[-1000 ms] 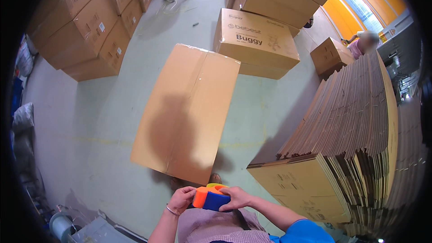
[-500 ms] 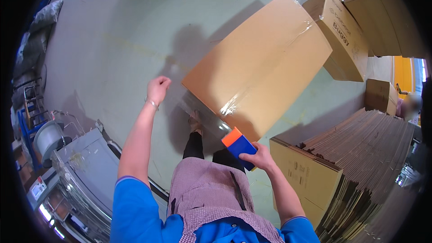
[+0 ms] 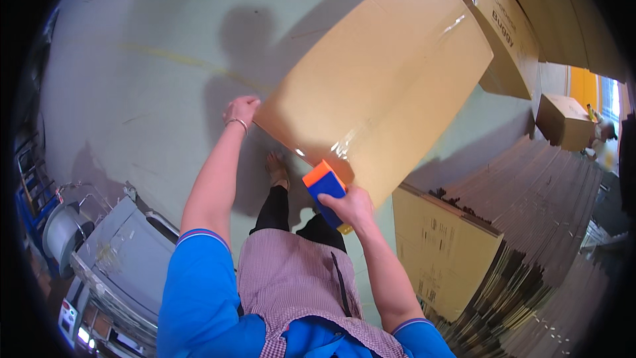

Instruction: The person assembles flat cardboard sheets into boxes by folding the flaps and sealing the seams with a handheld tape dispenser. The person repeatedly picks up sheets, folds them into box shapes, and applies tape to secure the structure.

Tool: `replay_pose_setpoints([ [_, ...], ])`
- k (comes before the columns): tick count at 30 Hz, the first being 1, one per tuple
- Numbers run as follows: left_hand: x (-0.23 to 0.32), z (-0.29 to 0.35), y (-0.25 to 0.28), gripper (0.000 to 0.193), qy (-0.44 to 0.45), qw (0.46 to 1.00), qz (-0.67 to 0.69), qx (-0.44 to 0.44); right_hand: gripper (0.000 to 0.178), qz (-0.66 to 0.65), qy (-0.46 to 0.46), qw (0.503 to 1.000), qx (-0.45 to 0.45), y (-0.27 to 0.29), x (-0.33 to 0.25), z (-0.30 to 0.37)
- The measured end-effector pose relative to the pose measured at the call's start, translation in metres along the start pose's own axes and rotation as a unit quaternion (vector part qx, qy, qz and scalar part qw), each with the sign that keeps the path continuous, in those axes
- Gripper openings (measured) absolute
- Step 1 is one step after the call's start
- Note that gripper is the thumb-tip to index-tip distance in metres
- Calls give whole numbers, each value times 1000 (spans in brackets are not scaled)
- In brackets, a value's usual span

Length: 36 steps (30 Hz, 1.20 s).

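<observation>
A large brown carton [image 3: 391,73] lies on the floor in front of me, with clear tape along the seam of its top and shiny tape at its near edge. My left hand [image 3: 244,109] is at the carton's near left corner, fingers curled together; what they hold, if anything, cannot be made out. In my right hand [image 3: 354,207] is a blue and orange block-shaped tool [image 3: 324,189], with a bit of yellow at its lower end. It is tilted, its orange end close to the taped near edge of the carton.
Printed cartons [image 3: 507,33] stand behind on the right. A tall stack of flattened cardboard [image 3: 450,248] is to my right, with a smaller box [image 3: 564,121] beyond. Grey machinery [image 3: 126,245] stands at the left. My foot [image 3: 277,171] is beside the carton's near edge.
My left hand has moved up and right to the carton's corner. My right hand has brought the blue and orange tool leftward and up along the near edge. The view has shifted slightly.
</observation>
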<state>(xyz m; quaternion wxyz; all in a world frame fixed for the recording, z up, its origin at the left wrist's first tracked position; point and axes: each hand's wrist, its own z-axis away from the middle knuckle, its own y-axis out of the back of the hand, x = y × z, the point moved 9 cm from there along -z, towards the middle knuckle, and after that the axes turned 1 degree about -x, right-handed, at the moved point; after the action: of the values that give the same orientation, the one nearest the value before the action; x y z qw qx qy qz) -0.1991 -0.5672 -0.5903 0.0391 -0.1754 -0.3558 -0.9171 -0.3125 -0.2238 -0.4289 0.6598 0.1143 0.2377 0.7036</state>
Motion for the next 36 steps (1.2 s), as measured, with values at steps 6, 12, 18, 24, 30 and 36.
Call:
replay_pose_setpoints([
  [6,70,74,46,79,-226,934,-126,248,63,10,-39,999,-29,-1,8,-8],
  [12,124,185,-73,69,-404,843,-354,-5,63,-25,37,999,14,23,0,15],
  [18,119,159,-91,84,-492,802,-334,57,60,-46,68,997,-4,21,100,31],
  [24,130,179,-67,119,-479,818,-317,22,59,6,-17,999,52,37,259,81],
  [30,134,182,-73,122,-470,814,-339,29,56,17,-73,995,59,33,298,71],
  [36,138,193,-80,124,-474,813,-336,40,46,18,-98,994,50,9,234,-4],
])
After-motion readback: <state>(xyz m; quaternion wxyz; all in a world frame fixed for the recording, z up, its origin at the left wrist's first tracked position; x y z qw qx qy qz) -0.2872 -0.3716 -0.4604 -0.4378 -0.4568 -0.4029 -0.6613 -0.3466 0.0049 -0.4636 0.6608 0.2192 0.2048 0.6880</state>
